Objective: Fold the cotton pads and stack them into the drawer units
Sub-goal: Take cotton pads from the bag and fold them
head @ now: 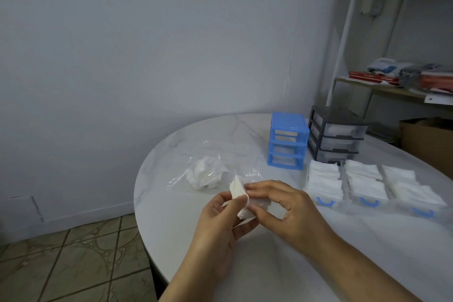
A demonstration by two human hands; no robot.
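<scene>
- We see a pale wall above a tiled floor (81,260), and a round white marble-look table (269,265) with a metal shelf (382,86) beyond its far right edge.
- Over the middle of the table, our left hand (220,213) and right hand (282,206) meet, both pinching one white cotton pad (241,200) between thumb and curled fingers.
- The pad stands bent between the two hands, its top edge sticking up above the fingertips, lifted off the surface.
- Just behind the hands lies a clear plastic bag (208,174) with more crumpled pads inside.
- Toward the far edge stand a blue drawer unit (288,140), its slots open, and a black drawer unit (335,135) beside it.
- Near the right edge, three clear drawers (367,200) with blue handles lie side by side, filled with folded pads (362,179).
</scene>
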